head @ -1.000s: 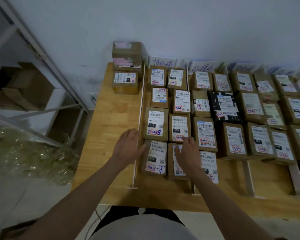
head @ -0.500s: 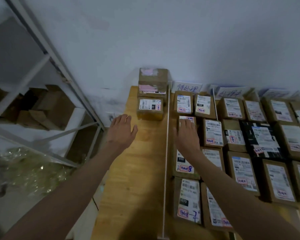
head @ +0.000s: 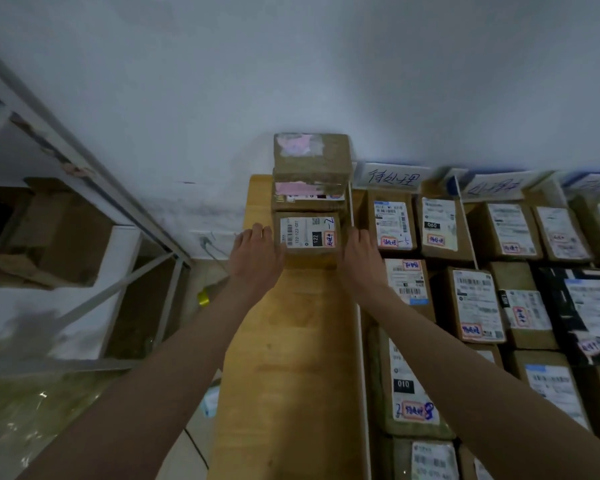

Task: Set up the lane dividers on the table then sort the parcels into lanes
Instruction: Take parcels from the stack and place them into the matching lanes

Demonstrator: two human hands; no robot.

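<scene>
Both hands (left (head: 257,252), right (head: 361,258)), fingers straight, flank the parcel (head: 307,237).

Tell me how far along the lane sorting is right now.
Mostly done, by the look of it: white dividers stand on the table, and the lanes on the right are packed with labelled parcels. In hand: the left hand and right hand flank the 122 parcel in the leftmost strip. Left: that parcel and the stack behind it.
</scene>
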